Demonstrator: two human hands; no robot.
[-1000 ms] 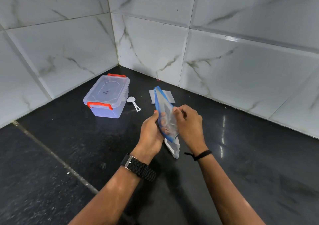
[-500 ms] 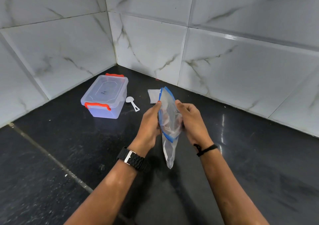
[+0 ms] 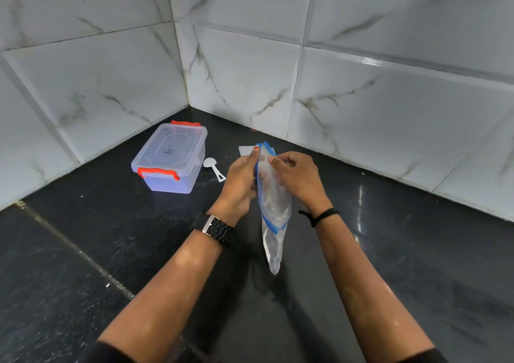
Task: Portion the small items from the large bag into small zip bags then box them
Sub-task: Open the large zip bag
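Observation:
I hold a clear large zip bag (image 3: 274, 207) with a blue zip strip upright above the black counter. My left hand (image 3: 240, 183) pinches its left side near the top. My right hand (image 3: 297, 177) grips the right side, fingers at the mouth. The bag's lower end hangs free below both hands. Small items inside are barely visible. A clear plastic box (image 3: 171, 159) with red latches stands shut to the left. Behind my hands lies a small flat zip bag (image 3: 244, 150), partly hidden.
A white plastic scoop (image 3: 212, 166) lies between the box and my hands. The black counter (image 3: 417, 251) meets white marble-tiled walls (image 3: 361, 98) in a corner behind the box. A seam in the counter (image 3: 75, 248) runs diagonally at the left.
The bag has swung from tilted to nearly upright and hangs lower. Both hands shifted up along its top edge. The view moved slightly closer.

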